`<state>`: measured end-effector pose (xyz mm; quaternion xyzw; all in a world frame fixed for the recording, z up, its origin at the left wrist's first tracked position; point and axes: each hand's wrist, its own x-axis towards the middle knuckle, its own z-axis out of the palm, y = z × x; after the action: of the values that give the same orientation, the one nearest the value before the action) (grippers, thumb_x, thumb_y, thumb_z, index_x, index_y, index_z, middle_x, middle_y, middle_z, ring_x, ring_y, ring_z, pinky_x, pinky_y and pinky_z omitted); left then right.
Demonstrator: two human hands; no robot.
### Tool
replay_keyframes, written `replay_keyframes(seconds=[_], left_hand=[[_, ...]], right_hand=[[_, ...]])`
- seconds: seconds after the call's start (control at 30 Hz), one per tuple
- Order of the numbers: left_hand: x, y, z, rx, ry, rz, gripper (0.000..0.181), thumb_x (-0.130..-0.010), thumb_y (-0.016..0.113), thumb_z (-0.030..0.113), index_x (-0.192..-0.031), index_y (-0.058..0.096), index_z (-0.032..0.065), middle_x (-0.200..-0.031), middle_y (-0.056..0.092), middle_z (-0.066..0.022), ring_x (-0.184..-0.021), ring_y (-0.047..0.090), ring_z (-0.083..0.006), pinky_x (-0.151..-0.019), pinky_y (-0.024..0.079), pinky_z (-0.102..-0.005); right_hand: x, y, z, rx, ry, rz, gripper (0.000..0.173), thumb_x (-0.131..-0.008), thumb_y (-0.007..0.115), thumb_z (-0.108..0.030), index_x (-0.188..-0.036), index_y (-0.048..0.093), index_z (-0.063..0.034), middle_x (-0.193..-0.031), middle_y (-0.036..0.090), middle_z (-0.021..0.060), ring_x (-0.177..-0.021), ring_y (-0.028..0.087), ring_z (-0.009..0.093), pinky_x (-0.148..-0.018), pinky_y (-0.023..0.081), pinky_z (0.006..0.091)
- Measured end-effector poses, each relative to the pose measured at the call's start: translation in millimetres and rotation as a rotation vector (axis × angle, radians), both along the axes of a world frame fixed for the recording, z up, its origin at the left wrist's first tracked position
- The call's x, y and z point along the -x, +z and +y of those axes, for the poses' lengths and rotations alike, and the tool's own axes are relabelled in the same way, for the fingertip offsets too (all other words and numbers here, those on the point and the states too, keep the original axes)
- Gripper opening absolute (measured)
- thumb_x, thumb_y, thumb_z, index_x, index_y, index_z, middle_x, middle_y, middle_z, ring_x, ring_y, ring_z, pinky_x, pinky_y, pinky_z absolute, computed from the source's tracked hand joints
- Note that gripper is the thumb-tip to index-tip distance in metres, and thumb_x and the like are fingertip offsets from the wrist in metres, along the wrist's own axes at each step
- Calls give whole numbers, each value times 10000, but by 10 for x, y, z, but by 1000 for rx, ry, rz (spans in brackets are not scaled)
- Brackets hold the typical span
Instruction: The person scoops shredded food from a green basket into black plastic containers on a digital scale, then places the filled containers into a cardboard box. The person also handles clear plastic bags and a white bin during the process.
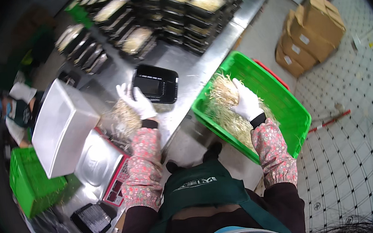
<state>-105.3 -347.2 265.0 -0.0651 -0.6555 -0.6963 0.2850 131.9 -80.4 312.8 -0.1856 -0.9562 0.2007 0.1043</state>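
Note:
My left hand (136, 100), in a white glove, hovers with fingers apart over the steel table, between a pile of pale sprouts (127, 117) and a black plastic tray (156, 83). My right hand (247, 101), also gloved in white, is inside a green plastic crate (284, 106) and closes on a clump of pale sprouts (224, 90). More sprouts lie beneath it along the crate's near side. To the left, a red-edged weighing scale (97, 160) with a steel plate bears a white plastic tub (66, 129), tilted in this view.
Stacked black trays of sprouts (185, 10) fill the table's far part. A second green crate (36, 180) and a black container (93, 220) are at the left. Another person (19, 113) is at the far left. Cardboard boxes (311, 35) stand on the tiled floor at right.

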Motion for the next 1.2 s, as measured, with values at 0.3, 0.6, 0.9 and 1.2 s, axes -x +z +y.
replay_keyframes(seconds=[0.3, 0.6, 0.9, 1.2], left_hand=[[-646, 623, -1584, 907, 80, 130, 556, -907, 588, 209, -1433, 443, 104, -1516, 287, -261, -1339, 354, -458, -1114, 300, -504], [-828, -115, -3591, 25, -83, -545, 619, -1023, 468, 388, -1474, 325, -11, -1479, 415, -169, -1360, 386, -257, -1125, 292, -352], [-748, 170, -4123, 1306, 146, -343, 628, -961, 482, 351, -1500, 311, 77, -1508, 391, -125, -1364, 401, -282, -1123, 265, -462], [-749, 97, -4044, 1310, 149, -475, 500, -974, 464, 363, -1465, 393, 300, -1546, 328, -120, -1362, 393, -335, -1049, 328, -593]], right_hand=[[1836, 498, -2779, -230, 708, 187, 542, -674, 656, -81, -1191, 529, 27, -912, 656, 190, -861, 651, 342, -743, 526, 430], [2402, 141, -4859, -234, 1275, 90, 614, -658, 681, -114, -1246, 539, -8, -995, 637, 154, -919, 634, 320, -782, 512, 419], [2502, -297, -5271, 18, 1429, 71, 778, -621, 793, -379, -1224, 490, 9, -1073, 582, 188, -1056, 570, 348, -906, 449, 436], [2832, 462, -4568, -433, 1457, -87, 731, -620, 839, -404, -1210, 596, -47, -1186, 557, 215, -1112, 550, 329, -913, 475, 427]])
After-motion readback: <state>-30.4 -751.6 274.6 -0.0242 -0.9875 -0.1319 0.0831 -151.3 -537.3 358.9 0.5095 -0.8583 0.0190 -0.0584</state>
